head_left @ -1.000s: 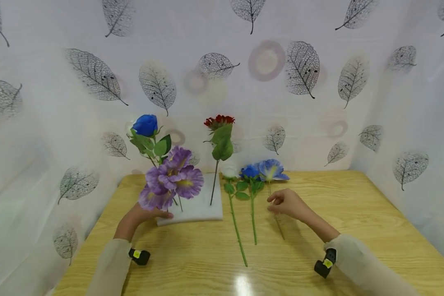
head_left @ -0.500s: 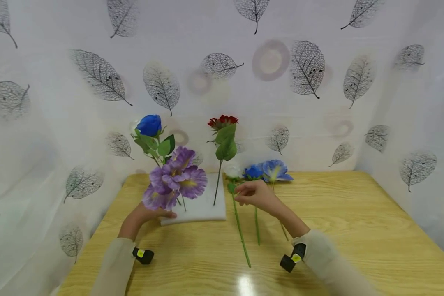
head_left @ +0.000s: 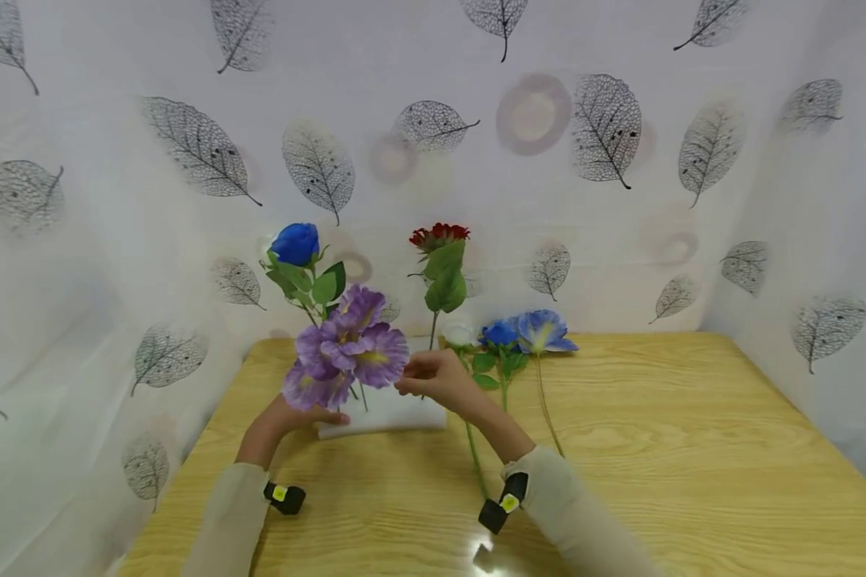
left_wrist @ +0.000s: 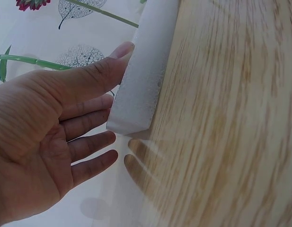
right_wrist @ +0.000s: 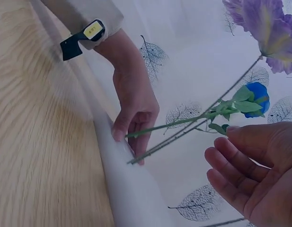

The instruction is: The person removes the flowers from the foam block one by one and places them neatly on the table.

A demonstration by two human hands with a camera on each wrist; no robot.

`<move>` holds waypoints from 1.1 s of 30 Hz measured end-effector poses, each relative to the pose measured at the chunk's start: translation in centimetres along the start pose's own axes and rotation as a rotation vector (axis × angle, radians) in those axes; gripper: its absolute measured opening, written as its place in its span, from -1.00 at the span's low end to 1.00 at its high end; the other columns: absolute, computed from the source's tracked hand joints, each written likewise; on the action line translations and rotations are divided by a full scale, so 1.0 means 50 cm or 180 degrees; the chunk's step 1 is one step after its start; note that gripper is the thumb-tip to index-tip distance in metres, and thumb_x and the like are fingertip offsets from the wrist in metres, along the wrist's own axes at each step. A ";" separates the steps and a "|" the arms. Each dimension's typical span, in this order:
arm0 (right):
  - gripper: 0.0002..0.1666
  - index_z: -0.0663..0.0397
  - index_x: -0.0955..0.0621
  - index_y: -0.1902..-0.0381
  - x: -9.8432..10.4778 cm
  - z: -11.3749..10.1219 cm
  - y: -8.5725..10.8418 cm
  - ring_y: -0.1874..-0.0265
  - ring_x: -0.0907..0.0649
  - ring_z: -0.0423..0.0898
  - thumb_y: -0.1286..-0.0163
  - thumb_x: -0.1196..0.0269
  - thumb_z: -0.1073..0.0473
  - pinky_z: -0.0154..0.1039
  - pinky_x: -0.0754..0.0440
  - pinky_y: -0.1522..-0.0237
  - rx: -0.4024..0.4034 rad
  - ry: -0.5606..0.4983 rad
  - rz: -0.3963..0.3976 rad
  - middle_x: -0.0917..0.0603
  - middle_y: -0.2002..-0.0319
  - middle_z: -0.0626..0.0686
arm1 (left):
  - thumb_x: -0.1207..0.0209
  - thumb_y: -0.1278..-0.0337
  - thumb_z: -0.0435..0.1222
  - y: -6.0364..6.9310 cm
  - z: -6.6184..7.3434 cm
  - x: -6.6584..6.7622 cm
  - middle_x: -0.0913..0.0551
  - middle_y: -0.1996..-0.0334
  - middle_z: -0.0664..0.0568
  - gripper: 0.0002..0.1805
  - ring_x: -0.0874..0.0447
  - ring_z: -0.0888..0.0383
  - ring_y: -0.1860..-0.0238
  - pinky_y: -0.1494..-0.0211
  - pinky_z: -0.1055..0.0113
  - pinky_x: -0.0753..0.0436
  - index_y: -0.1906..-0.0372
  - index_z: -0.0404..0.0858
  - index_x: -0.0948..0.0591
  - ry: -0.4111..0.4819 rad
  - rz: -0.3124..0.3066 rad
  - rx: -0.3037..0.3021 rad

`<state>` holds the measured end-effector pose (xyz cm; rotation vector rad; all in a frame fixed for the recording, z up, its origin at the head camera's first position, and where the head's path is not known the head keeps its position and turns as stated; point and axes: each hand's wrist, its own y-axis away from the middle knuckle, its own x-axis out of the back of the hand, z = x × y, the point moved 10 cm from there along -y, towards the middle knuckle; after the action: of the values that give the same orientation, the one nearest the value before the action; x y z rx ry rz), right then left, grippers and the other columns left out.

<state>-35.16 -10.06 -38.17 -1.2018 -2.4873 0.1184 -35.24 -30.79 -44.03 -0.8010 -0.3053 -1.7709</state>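
A white foam block [head_left: 390, 410] lies on the table with several artificial flowers standing in it. My left hand [head_left: 289, 421] holds its left end; in the left wrist view the thumb [left_wrist: 101, 73] lies against the foam edge and the other fingers are at its end. A purple flower [head_left: 346, 353] and a blue rose [head_left: 296, 244] rise at the left, a red flower [head_left: 440, 236] at the right. My right hand [head_left: 443, 381] hovers over the block between the purple and red flowers' stems. Its fingers [right_wrist: 231, 158] are loosely bent, with nothing seen between them.
Right of the block, a white flower [head_left: 462, 334], a smaller blue flower [head_left: 501, 332] and a light blue flower [head_left: 544, 330] lie on the wooden table [head_left: 657, 433]. A leaf-print curtain [head_left: 433, 184] hangs behind and at both sides.
My right hand has moved left from the light blue flower's stem, past the lying flowers, to above the foam block. My left hand stays at the block's left end.
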 end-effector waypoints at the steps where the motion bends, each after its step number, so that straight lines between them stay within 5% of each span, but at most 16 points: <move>1: -0.80 0.29 -0.72 0.06 -0.007 -0.002 -0.006 0.27 -0.79 -0.04 -0.42 -0.31 0.30 0.11 -0.74 0.11 0.0030 -0.0008 0.0010 -0.78 0.19 0.30 | -0.64 0.23 -0.23 0.000 0.001 0.000 0.09 -0.67 -0.13 0.50 0.09 -0.24 -0.63 -0.59 -0.25 -0.06 -0.67 -0.06 0.24 -0.0002 -0.0005 -0.0004; 6: -0.69 0.33 -0.71 -0.06 -0.034 -0.002 -0.030 0.12 -0.78 -0.02 -0.39 -0.32 0.32 -0.15 -0.76 0.04 0.0076 -0.0183 0.0114 -0.76 0.06 0.32 | -0.63 0.20 -0.17 0.008 -0.006 0.005 -0.03 -0.63 -0.22 0.43 0.00 -0.30 -0.60 -0.58 -0.27 -0.09 -0.66 -0.22 0.14 -0.0141 0.0016 0.0260; 10: -0.66 0.29 -0.71 -0.06 -0.050 0.008 -0.045 0.19 -0.69 -0.27 -0.35 -0.36 0.29 -0.35 -0.67 0.12 0.0037 -0.0205 0.0207 -0.77 0.04 0.28 | -0.63 0.20 -0.23 0.006 0.001 0.006 -0.02 -0.64 -0.19 0.42 -0.01 -0.27 -0.60 -0.57 -0.27 -0.13 -0.66 -0.20 0.14 -0.0047 0.0016 0.0144; 14: -0.55 0.17 -0.67 -0.18 -0.062 0.025 -0.053 0.20 -0.64 -0.27 -0.33 -0.38 0.27 -0.35 -0.63 0.13 -0.0021 -0.0318 0.0258 -0.76 -0.02 0.21 | -0.63 0.21 -0.28 0.005 0.009 0.005 -0.01 -0.64 -0.20 0.43 -0.01 -0.27 -0.60 -0.57 -0.26 -0.13 -0.66 -0.21 0.15 -0.0017 0.0039 -0.0010; 22: -0.37 0.03 -0.57 -0.34 -0.071 0.053 -0.057 0.02 -0.67 -0.23 -0.31 -0.43 0.19 -0.31 -0.65 -0.02 -0.0159 -0.0356 0.0455 -0.72 -0.17 0.13 | -0.64 0.21 -0.19 0.003 0.002 -0.002 -0.10 -0.61 -0.24 0.37 -0.08 -0.30 -0.57 -0.57 -0.25 -0.16 -0.64 -0.30 0.04 -0.0240 0.0012 0.0066; 33: -0.34 0.16 -0.51 -0.37 -0.086 0.071 -0.062 -0.04 -0.67 -0.15 -0.32 -0.41 0.28 -0.31 -0.63 0.01 -0.0141 -0.0397 0.0394 -0.68 -0.21 0.19 | -0.64 0.22 -0.18 0.000 -0.003 0.002 -0.13 -0.60 -0.23 0.37 -0.09 -0.28 -0.57 -0.56 -0.25 -0.17 -0.64 -0.29 0.02 -0.0287 0.0017 0.0059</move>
<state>-36.30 -15.03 -42.00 -1.4072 -2.5321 0.1768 -35.31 -30.94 -44.10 -0.8692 -0.3784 -1.7274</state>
